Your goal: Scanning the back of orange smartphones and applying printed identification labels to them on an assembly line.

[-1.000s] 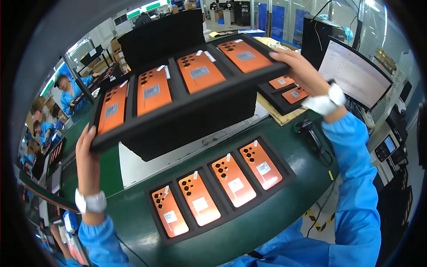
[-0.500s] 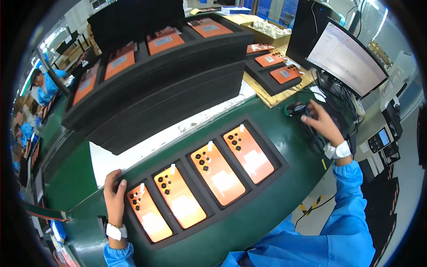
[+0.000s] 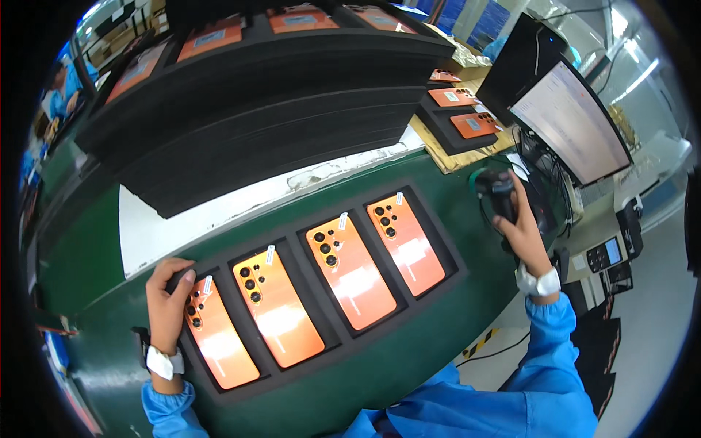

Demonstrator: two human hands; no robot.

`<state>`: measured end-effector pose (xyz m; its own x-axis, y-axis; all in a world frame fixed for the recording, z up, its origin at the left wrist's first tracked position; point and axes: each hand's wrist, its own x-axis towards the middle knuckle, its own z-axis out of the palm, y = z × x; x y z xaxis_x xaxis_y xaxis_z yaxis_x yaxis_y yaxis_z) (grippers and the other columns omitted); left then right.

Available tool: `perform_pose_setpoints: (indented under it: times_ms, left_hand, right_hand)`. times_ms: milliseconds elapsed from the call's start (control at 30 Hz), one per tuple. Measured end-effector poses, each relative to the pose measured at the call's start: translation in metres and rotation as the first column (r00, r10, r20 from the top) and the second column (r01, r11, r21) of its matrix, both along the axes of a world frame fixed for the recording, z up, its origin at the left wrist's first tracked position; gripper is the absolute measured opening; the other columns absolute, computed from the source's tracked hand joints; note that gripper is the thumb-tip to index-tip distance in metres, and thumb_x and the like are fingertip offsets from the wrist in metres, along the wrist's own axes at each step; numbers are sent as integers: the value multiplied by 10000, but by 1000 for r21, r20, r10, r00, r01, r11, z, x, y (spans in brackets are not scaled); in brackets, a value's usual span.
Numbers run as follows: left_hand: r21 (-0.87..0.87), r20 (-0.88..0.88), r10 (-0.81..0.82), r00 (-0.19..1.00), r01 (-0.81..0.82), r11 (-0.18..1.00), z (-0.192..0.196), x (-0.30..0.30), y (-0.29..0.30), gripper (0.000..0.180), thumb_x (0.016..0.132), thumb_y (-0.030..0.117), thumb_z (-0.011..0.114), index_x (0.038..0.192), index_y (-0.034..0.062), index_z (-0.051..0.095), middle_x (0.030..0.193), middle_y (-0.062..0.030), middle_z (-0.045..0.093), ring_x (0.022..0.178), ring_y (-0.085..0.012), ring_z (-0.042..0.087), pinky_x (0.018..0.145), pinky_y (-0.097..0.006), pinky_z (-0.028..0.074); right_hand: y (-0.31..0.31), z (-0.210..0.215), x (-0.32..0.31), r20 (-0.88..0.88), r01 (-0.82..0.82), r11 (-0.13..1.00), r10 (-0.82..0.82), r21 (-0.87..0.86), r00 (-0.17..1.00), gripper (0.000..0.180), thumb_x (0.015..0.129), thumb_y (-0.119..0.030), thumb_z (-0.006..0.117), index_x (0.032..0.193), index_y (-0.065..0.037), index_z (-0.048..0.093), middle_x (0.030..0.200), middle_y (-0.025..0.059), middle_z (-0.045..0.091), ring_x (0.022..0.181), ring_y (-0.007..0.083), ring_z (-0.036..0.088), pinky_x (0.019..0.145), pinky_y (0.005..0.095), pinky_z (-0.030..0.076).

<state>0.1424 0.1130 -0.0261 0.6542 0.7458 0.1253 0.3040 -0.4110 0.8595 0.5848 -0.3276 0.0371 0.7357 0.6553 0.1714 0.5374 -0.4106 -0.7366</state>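
In front of me lies a black foam tray with orange phones in its slots, backs up, each with a small white tab by its cameras. My left hand grips the tray's far left corner, thumb on top beside the leftmost phone. To the right of it are a second phone, a third phone and the rightmost phone. Past the tray's right end, my right hand is closed around a black handheld scanner; part of its grip is hidden by the fingers.
A tall stack of black foam trays stands beyond, with orange phones on top. At far right are a monitor and a grey device with a small screen. A smaller phone tray sits on cardboard. Another person is at far left.
My right hand has gone from open beside the scanner to closed around it. My left hand stays at the tray's corner, while the whole view has shifted.
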Motion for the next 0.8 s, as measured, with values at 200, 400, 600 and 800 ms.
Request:
perform_pose_setpoints:
  times_ms: [200,400,600,800]
  left_hand:
    - [-42,27,15,1000,-14,999,1,-4,-1,208,938,73,707,1065,-92,723,1097,-139,711,1051,-241,657,1000,-332,474]
    - [5,30,11,1000,-11,1000,3,4,-5,247,860,59,774,1049,-90,725,1081,-136,712,1021,-232,664,959,-323,494]
    - [3,47,32,998,-32,999,-1,5,-9,213,844,11,782,1024,-90,727,1054,-134,716,984,-230,673,926,-324,510]
    - [35,69,42,997,-44,998,-1,11,-18,196,843,15,800,1005,-80,744,997,-144,727,953,-269,685,886,-351,527]
  right_hand:
    - [28,47,-86,-376,-310,929,219,-203,900,1028,838,76,683,1729,-104,204,1228,132,698,1068,168,640,1000,304,482]
    - [37,45,-89,-423,-349,913,236,-213,875,993,865,53,674,1725,-90,199,1278,173,714,1200,248,664,1106,340,440]
    - [62,49,-112,-338,-499,841,416,-211,844,953,898,8,679,1715,-76,195,1265,224,735,1176,369,715,1091,380,463]
    - [87,50,-121,-346,-565,750,458,-344,819,930,923,-67,673,1717,-61,189,1254,275,715,1004,447,721,938,428,519]
